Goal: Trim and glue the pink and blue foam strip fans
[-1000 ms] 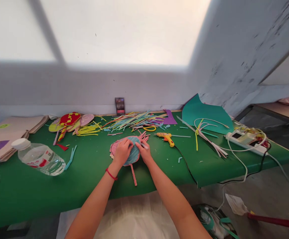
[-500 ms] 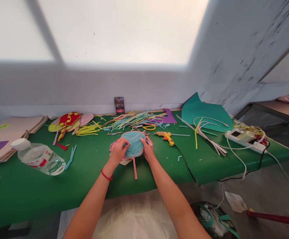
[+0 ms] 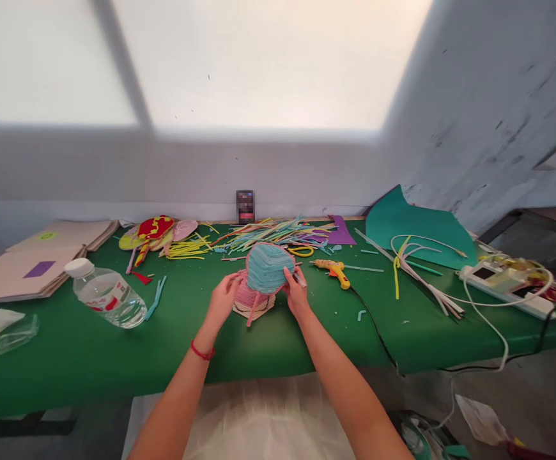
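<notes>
A rounded blue fan-shaped craft piece point(image 3: 269, 269), striped in blue strands with a pink rim and a pink stick handle, is held up over the table. My right hand point(image 3: 297, 295) grips its right edge, thumb on the front; a pale, pen-like thing point(image 3: 301, 276) also sticks out of this hand. My left hand point(image 3: 223, 299), a red band on its wrist, is closed with fingertips together, left of the blue fan. They are by the edge of a pink layered piece point(image 3: 252, 304) lying under and behind the fan; what they pinch is hidden.
A yellow glue gun point(image 3: 336, 271) lies to the right, its cord running off the front edge. Behind are heaped coloured strips point(image 3: 268, 235). A water bottle point(image 3: 110, 297) lies at left near cardboard sheets point(image 3: 4, 271). A power strip point(image 3: 508, 291) and teal sheet point(image 3: 412, 230) are at right.
My left hand has come off the blue face and moved left of it. The fan has tilted, its handle now slanting down to the left. The whole view has shifted.
</notes>
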### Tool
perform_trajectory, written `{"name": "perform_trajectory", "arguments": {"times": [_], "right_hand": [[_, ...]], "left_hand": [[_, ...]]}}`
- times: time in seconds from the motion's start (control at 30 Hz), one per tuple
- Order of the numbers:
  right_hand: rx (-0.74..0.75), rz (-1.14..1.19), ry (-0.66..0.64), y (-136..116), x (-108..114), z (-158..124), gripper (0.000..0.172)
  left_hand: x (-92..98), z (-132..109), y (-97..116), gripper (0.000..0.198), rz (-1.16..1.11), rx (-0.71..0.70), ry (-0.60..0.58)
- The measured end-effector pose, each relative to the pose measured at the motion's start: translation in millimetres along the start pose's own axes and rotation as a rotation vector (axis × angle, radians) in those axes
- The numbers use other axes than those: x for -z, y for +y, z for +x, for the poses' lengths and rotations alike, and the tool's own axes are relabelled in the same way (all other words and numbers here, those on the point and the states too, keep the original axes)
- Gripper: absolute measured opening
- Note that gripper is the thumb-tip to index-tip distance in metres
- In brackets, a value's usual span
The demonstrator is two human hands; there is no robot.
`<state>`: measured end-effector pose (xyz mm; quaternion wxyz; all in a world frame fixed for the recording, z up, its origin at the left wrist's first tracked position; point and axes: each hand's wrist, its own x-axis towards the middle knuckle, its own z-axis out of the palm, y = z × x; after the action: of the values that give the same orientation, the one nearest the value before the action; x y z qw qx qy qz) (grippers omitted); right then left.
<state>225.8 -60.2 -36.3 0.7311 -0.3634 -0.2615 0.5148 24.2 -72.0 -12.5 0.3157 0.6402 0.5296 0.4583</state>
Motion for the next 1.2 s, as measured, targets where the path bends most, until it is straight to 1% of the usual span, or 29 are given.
{"name": "perform_trajectory", "arguments": {"times": [0.03, 0.1, 0.13, 0.17, 0.23, 0.27, 0.3, 0.33, 0.37, 0.4, 0.43, 0.5, 0.57, 0.6, 0.67, 0.77, 0.83, 0.87, 0.9, 1.0, 1.07, 1.13, 1.2], "right_hand": [[0.003, 0.009, 0.009, -0.5, 0.5, 0.3, 0.031], [0.014, 0.026, 0.026, -1.5, 1.9, 1.2, 0.03], [0.018, 0.034, 0.031, -2.0, 2.6, 1.6, 0.03], [0.02, 0.039, 0.032, -2.4, 3.2, 1.6, 0.029], [0.017, 0.051, 0.004, -3.2, 3.6, 0.5, 0.031], [0.012, 0.058, -0.024, -3.6, 3.6, -0.5, 0.033], [0.011, 0.064, -0.058, -4.2, 3.4, -1.6, 0.035], [0.012, 0.067, -0.096, -4.9, 3.4, -2.4, 0.037], [0.02, 0.067, -0.13, -5.9, 3.5, -3.0, 0.039], [0.038, 0.062, -0.144, -7.1, 3.8, -2.9, 0.04], [0.064, 0.053, -0.129, -8.5, 4.4, -2.4, 0.041], [0.117, 0.019, -0.027, -11.0, 6.2, 0.0, 0.042], [0.143, -0.025, 0.091, -12.1, 8.0, 2.6, 0.043], [0.139, -0.048, 0.113, -11.9, 8.5, 3.6, 0.043], [0.102, -0.074, 0.069, -10.2, 8.5, 4.2, 0.047], [0.032, -0.065, -0.074, -6.6, 6.8, 2.9, 0.055], [0.014, -0.065, -0.101, -5.4, 5.6, 1.4, 0.054], [0.016, -0.071, -0.094, -5.3, 5.2, 0.5, 0.051], [0.022, -0.079, -0.082, -5.5, 4.8, -0.4, 0.049], [0.033, -0.1, -0.076, -6.6, 3.6, -3.0, 0.045], [0.034, -0.114, -0.085, -6.7, 2.9, -4.3, 0.044], [0.046, -0.127, -0.068, -6.0, 3.1, -4.4, 0.042], [0.11, -0.148, -0.011, -4.6, 4.3, -3.4, 0.04]], "left_hand": [[-9.9, -8.5, 7.6, 0.035, 0.019, -0.015, -0.031], [-27.6, -24.4, 21.8, 0.06, 0.28, -0.053, -0.089], [-34.5, -30.5, 27.4, 0.073, 0.393, -0.053, -0.082], [-39.7, -34.7, 31.5, 0.078, 0.486, -0.054, -0.075], [-44.4, -37.0, 35.1, 0.07, 0.597, -0.011, -0.03], [-44.0, -35.4, 34.7, 0.063, 0.609, 0.03, -0.003], [-42.1, -32.4, 33.1, 0.057, 0.572, 0.077, 0.014], [-39.0, -28.7, 30.6, 0.051, 0.47, 0.129, 0.005], [-35.3, -24.8, 27.7, 0.047, 0.321, 0.17, -0.032], [-31.3, -21.1, 24.6, 0.043, 0.117, 0.203, -0.105], [-27.5, -18.1, 21.7, 0.04, -0.086, 0.236, -0.196], [-21.3, -14.6, 17.8, 0.043, -0.285, 0.266, -0.31], [-17.8, -14.8, 16.7, 0.05, -0.352, 0.27, -0.372], [-17.1, -15.9, 16.9, 0.052, -0.385, 0.268, -0.398], [-17.6, -19.5, 17.7, 0.054, -0.442, 0.266, -0.45], [-22.2, -25.6, 16.5, 0.053, -0.49, 0.284, -0.55], [-27.2, -28.3, 12.8, 0.052, -0.504, 0.306, -0.609], [-29.9, -28.8, 10.2, 0.051, -0.504, 0.312, -0.613], [-32.5, -28.5, 7.3, 0.05, -0.5, 0.311, -0.59], [-38.8, -24.2, -1.3, 0.053, -0.481, 0.273, -0.434], [-41.0, -21.1, -5.5, 0.057, -0.474, 0.253, -0.364], [-42.1, -20.3, -7.8, 0.058, -0.466, 0.249, -0.359], [-42.7, -22.1, -8.6, 0.056, -0.44, 0.246, -0.356]]}}
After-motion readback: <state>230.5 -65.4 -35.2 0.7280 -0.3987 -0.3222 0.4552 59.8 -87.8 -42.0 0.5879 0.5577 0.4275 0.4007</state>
